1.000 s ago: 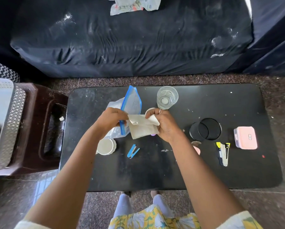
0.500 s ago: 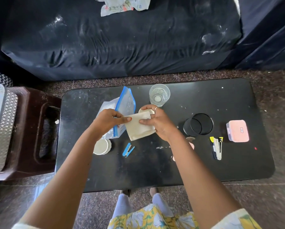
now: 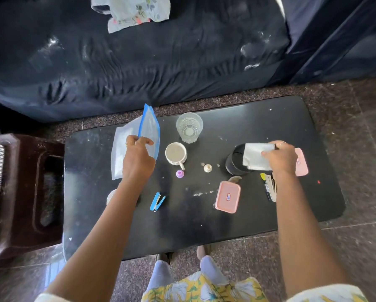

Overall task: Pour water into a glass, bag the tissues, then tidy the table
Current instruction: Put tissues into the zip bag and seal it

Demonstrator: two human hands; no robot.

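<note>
My left hand (image 3: pixel 138 156) grips the mouth of a clear zip bag (image 3: pixel 149 129) with a blue seal, held up at the table's left back. My right hand (image 3: pixel 279 158) holds a folded white tissue (image 3: pixel 255 156) over a black round container (image 3: pixel 233 164) at the right. A clear glass (image 3: pixel 189 127) stands at the back middle of the black table (image 3: pixel 182 225). A white mug (image 3: pixel 175 153) stands just in front of the glass.
A pink box (image 3: pixel 227 196), a second pink box (image 3: pixel 302 163) behind my right hand, a blue stapler (image 3: pixel 157 201), a yellow-tipped stapler (image 3: pixel 269 188), a purple cap (image 3: pixel 179 173) and a white cap (image 3: pixel 207 168) lie on the table. A brown stool (image 3: pixel 30 192) stands left. A dark sofa (image 3: pixel 139 51) runs behind.
My hands have parted: the right has carried the tissue away from the bag to the right, over the black container. The left keeps the bag. The mug now shows.
</note>
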